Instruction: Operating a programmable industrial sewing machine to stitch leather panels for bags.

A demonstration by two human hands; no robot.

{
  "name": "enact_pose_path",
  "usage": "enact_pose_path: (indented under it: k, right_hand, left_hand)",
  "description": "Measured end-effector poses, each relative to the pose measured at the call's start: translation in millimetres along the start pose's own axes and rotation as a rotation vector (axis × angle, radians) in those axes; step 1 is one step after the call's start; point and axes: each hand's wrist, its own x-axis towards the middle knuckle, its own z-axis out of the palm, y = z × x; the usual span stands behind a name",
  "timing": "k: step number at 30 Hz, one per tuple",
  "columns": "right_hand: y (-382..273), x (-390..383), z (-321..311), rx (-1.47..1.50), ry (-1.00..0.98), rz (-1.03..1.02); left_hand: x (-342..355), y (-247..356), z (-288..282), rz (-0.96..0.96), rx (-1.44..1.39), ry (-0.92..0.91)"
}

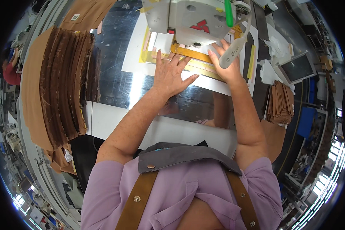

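My left hand (170, 73) lies flat with fingers spread, its fingertips beside a yellow metal clamp bar (197, 54) under the white sewing machine head (203, 25). Beneath the fingers is a white sheet (132, 63) carrying a template edged with yellow strips (205, 71). My right hand (230, 71) is at the right end of the bar, thumb and a finger apart. A white lamp (230, 53) on a bent stalk covers part of that hand, so its other fingers are partly hidden. Whatever lies under the machine head is mostly hidden.
A thick stack of brown fabric pieces (61, 88) stands at the left of the shiny metal table (113, 48). More brown pieces (280, 103) are stacked at the right, below a small screen (298, 68) and crumpled white paper (267, 72). A green handle-like part (228, 13) hangs beside the machine.
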Motion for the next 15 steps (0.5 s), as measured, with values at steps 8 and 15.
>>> enact_pose_path:
  k: [8, 15]
  right_hand:
    - [-4.6, -131.6, -31.7, -0.032, -0.001, -0.127]
    - [-12.7, -203.5, -28.5, 0.016, -0.009, -0.011]
  left_hand:
    - [-19.1, -41.2, -21.3, -0.135, -0.022, 0.147]
    - [-56.7, -97.5, -186.6, -0.343, 0.02, 0.368]
